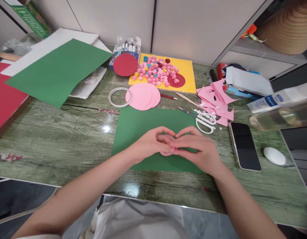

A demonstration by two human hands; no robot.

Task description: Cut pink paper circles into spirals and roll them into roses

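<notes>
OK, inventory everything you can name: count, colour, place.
held paper: one, pink, centre
green sheets: two, green, centre and left
pink discs: several, pink, centre back
tape: one, white, back
curls: many, mostly pink, back
yellow sheet: one, yellow, back
red discs: two, red, back
markers: several, white, back
scissors: one, white, right
pencil: one, red, back
stick: one, tan, back
scraps: several, pink, right
phone: one, black, right
mouse: one, white, right
tube: one, white, right
bottle: one, clear, right
white sheets: several, white, left
red sheet: one, red, left
box: one, green, upper left
woven item: one, tan, upper right
table: one, green, beneath
left hand: one, bare, centre
right hand: one, bare, centre
</notes>
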